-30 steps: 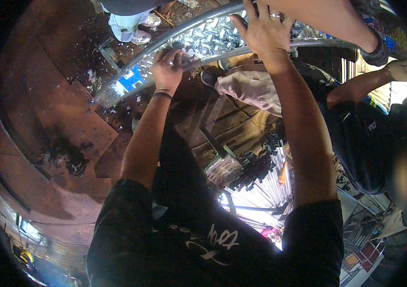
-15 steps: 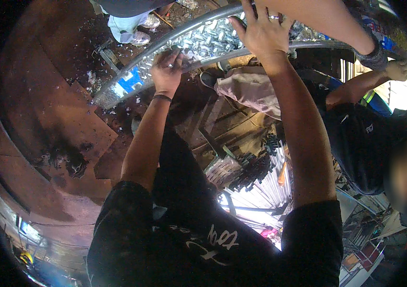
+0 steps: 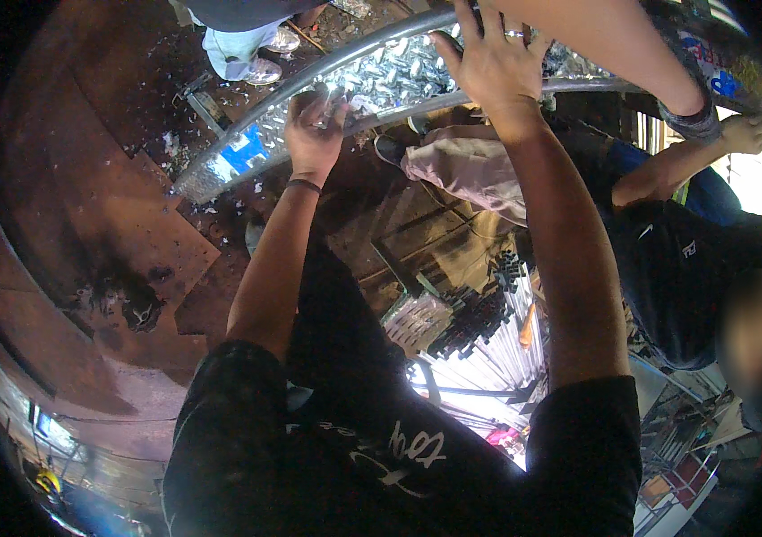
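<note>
A long metal-rimmed trough (image 3: 291, 87) runs across the top of the view, filled with many small silvery pieces (image 3: 399, 73) whose kind I cannot make out. My left hand (image 3: 316, 139), with a dark band at the wrist, is at the trough's near rim, left of its middle. Its fingers are curled, with a bright glint by the fingertips; what they hold, if anything, is too small to name. My right hand (image 3: 499, 72) wears a ring and lies over the silvery pieces farther right, fingers spread.
Another person's bare arm (image 3: 605, 49) crosses at the upper right. A person in a dark shirt (image 3: 685, 259) is at the right; someone in pale trousers (image 3: 229, 52) stands beyond the trough. Bundled metal bars (image 3: 488, 349) lie below. Rusty sheets (image 3: 85, 233) cover the left.
My left hand's fingers have shifted slightly at the trough's rim, and the glint there is brighter. My right hand stays put. The other person's arm at the upper right has moved slightly down.
</note>
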Action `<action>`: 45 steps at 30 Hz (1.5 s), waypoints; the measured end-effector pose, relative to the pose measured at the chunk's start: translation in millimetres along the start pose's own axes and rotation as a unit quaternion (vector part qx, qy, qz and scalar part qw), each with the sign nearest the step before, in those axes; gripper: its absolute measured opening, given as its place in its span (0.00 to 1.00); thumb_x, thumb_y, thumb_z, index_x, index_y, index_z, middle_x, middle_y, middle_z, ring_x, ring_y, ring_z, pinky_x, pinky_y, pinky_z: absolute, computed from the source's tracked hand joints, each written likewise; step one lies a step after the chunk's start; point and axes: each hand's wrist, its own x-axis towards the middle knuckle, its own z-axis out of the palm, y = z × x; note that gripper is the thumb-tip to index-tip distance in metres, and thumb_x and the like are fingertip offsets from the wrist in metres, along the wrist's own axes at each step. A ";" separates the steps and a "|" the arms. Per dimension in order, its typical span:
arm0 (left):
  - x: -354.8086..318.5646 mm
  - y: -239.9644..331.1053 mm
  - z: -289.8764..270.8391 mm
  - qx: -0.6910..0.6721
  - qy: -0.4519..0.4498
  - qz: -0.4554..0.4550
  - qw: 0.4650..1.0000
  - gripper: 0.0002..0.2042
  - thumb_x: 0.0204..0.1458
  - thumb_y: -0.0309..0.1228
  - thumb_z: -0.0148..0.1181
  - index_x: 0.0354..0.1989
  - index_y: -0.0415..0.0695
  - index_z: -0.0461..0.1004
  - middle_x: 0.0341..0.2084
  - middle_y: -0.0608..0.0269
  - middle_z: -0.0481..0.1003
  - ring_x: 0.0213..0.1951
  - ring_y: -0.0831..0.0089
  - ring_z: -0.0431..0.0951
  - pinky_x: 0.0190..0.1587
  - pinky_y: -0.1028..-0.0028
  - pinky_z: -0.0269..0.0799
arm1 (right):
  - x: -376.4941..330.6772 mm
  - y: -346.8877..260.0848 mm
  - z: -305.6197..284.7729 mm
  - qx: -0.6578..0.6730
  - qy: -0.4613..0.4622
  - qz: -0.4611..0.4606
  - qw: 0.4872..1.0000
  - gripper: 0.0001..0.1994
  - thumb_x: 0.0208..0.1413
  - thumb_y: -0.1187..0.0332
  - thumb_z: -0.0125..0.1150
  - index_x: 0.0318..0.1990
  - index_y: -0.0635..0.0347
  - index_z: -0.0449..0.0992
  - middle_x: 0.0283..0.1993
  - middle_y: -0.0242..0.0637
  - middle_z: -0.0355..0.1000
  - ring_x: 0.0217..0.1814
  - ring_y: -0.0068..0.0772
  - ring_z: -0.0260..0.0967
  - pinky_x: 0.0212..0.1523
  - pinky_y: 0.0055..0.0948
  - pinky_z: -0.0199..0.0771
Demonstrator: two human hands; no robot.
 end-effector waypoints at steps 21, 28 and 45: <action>-2.4 1.0 6.4 -0.034 0.008 -0.006 0.999 0.20 0.55 0.25 0.71 0.51 0.34 0.67 0.48 0.54 0.75 0.49 0.64 0.81 0.53 0.70 0.75 | -3.0 0.7 11.5 -0.012 -0.052 0.013 0.998 0.34 0.62 0.39 0.54 0.66 0.55 0.72 0.69 0.48 0.66 0.73 0.55 0.57 0.67 0.69 0.50; -3.1 11.9 19.2 -0.115 0.065 -0.029 0.991 0.18 0.53 0.22 0.70 0.49 0.35 0.68 0.46 0.55 0.75 0.49 0.64 0.81 0.51 0.68 0.77 | 2.2 0.0 0.8 0.022 -0.010 0.009 1.000 0.33 0.62 0.39 0.54 0.62 0.58 0.76 0.65 0.53 0.70 0.67 0.58 0.65 0.66 0.61 0.58; 5.1 3.4 -19.1 0.144 -0.046 0.156 0.976 0.14 0.55 0.31 0.67 0.50 0.46 0.81 0.49 0.51 0.78 0.54 0.50 0.75 0.57 0.56 0.74 | 0.4 0.1 3.9 -0.003 -0.043 0.009 0.999 0.31 0.64 0.39 0.51 0.63 0.53 0.76 0.69 0.48 0.67 0.73 0.54 0.59 0.67 0.66 0.53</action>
